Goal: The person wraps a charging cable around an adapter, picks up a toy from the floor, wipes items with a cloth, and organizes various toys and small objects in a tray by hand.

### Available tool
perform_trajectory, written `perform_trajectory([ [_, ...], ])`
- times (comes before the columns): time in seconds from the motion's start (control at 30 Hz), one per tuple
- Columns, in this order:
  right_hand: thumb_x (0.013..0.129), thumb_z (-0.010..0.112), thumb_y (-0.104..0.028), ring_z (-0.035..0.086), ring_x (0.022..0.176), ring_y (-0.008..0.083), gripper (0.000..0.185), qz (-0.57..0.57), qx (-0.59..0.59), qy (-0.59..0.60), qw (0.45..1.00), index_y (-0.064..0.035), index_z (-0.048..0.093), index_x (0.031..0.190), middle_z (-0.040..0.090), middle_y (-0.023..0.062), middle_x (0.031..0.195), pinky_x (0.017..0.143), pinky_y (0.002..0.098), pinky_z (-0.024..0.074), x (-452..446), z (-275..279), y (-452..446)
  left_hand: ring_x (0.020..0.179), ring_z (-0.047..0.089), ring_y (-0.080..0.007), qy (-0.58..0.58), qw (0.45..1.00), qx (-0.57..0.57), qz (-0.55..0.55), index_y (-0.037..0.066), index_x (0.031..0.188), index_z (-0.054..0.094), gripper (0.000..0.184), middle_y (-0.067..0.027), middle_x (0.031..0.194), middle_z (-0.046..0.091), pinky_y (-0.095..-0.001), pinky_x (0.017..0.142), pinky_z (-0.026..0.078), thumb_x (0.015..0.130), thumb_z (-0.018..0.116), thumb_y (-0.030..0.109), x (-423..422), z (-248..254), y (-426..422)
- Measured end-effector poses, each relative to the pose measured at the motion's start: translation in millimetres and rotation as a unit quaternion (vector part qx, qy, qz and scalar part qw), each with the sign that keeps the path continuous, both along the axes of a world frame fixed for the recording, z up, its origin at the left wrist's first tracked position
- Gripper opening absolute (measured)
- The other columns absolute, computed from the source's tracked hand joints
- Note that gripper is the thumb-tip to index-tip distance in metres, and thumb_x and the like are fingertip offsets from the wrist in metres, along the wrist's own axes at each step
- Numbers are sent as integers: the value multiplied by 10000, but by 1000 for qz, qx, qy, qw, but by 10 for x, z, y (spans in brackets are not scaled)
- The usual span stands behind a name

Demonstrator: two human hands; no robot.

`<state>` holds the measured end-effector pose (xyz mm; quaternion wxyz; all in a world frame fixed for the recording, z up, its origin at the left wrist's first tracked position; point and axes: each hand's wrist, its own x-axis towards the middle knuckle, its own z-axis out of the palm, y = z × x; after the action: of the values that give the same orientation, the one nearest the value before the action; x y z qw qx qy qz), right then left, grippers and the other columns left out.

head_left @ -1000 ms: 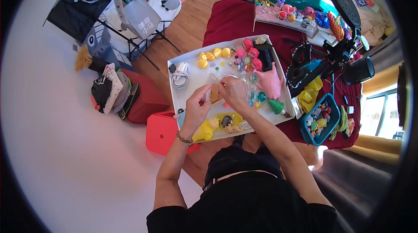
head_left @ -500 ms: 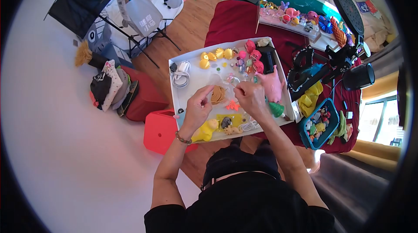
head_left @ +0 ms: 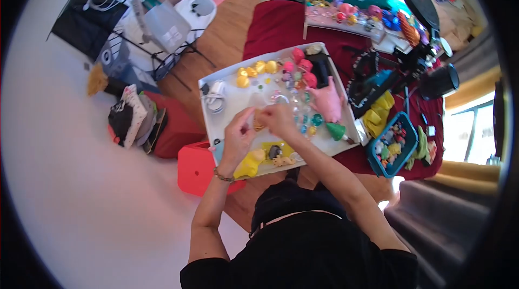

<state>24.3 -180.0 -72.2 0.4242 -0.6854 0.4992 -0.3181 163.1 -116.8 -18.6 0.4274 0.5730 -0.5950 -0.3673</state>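
Over the white tray (head_left: 212, 121), my left hand (head_left: 239, 132) is raised with thumb and fingers pinched. My right hand (head_left: 278, 120) is curled beside it, its fingertips close to those of the left. Whatever lies between the fingertips is too small and blurred to make out. Beneath the hands shows part of a tan coil (head_left: 259, 122), mostly covered. Near the left wrist lies a yellow toy (head_left: 250, 163). Right of the right hand are clear and teal beads (head_left: 317, 120), a pink pig toy (head_left: 327, 102) and a green cone (head_left: 335, 130).
Yellow pieces (head_left: 243, 81), pink-red pieces (head_left: 305, 65) and a white cable (head_left: 215, 100) lie in the tray. A blue basket (head_left: 387, 173) of small toys stands on the right. A red stool (head_left: 195, 173) is at left; a black stand (head_left: 427, 54) rises at right.
My right hand has moved left, bringing its fingertips close to my left hand's and covering the orange piece and part of the coil. The view has shifted slightly.
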Motion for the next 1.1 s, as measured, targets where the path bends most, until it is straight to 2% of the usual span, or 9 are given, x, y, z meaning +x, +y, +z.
perform_trajectory([
  [0.03, 731, 649, -193, 602, 528, 244, 154, 50, -49, 47, 996, -43, 674, 755, 623, 139, 617, 532, 357, 478, -11, 2, 46, 609, 433, -47, -12, 1000, -1, -1, 17, 1237, 528, 556, -54, 1142, 565, -180, 564, 406, 695, 516, -106, 11, -13, -10],
  [0.17, 746, 635, -268, 623, 644, 321, 188, -30, -134, 151, 979, -85, 672, 773, 624, 143, 720, 594, 427, 492, -129, 71, 165, 608, 412, -29, 54, 998, 13, 15, 18, 1227, 541, 554, -31, 1130, 564, -168, 549, 390, 689, 506, -109, 22, 27, -16],
  [0.27, 735, 645, -283, 614, 640, 314, 211, -7, -135, 193, 972, -92, 683, 817, 616, 141, 732, 607, 410, 491, -290, 220, 151, 617, 418, -15, 38, 999, 21, 21, 1, 1231, 534, 558, -6, 1071, 556, -157, 552, 389, 685, 515, -114, 98, 18, -34],
  [0.37, 753, 622, -277, 625, 673, 310, 213, 66, -125, 202, 969, -88, 689, 822, 633, 136, 770, 620, 397, 502, -348, 302, 149, 603, 415, -34, 40, 999, -2, 15, 19, 1213, 553, 545, -44, 1144, 573, -171, 542, 390, 687, 493, -112, 118, -10, -74],
  [0.47, 753, 609, -231, 634, 698, 309, 182, 7, -106, 189, 976, -86, 695, 820, 644, 139, 814, 631, 392, 503, -322, 6, 57, 603, 422, -37, 38, 999, 6, 16, 22, 1208, 558, 544, -54, 1158, 572, -175, 550, 395, 686, 487, -113, 93, 33, -84],
  [0.57, 733, 601, -213, 618, 668, 333, 174, -46, -136, 8, 990, -63, 682, 769, 627, 147, 781, 625, 417, 495, -318, -47, 20, 613, 444, -44, 21, 999, 2, 24, 18, 1176, 579, 516, -67, 1133, 591, -180, 562, 404, 686, 483, -113, 106, 90, -87],
  [0.67, 720, 615, -179, 617, 673, 336, 145, -50, -134, -48, 989, -59, 683, 766, 630, 159, 794, 626, 416, 489, -298, 108, -1, 627, 467, -52, -47, 997, -41, 39, 15, 1139, 602, 484, -77, 1087, 615, -183, 571, 411, 688, 480, -112, 226, 83, -101],
  [0.77, 702, 640, -157, 619, 698, 330, 125, -13, -130, 89, 987, -68, 690, 774, 626, 160, 817, 625, 410, 486, -325, 134, -22, 629, 479, -61, -59, 997, -27, 36, 13, 1117, 614, 464, -84, 1054, 631, -185, 569, 414, 691, 478, -111, 197, 174, -64],
  [1.1, 693, 651, -98, 573, 767, 288, 71, -75, -230, 67, 968, -50, 661, 743, 541, 119, 813, 643, 379, 458, -206, 228, 41, 616, 473, -64, -30, 999, -28, 24, 25, 1179, 578, 518, -87, 1125, 606, -193, 564, 424, 687, 485, -112, 96, 64, -34],
])
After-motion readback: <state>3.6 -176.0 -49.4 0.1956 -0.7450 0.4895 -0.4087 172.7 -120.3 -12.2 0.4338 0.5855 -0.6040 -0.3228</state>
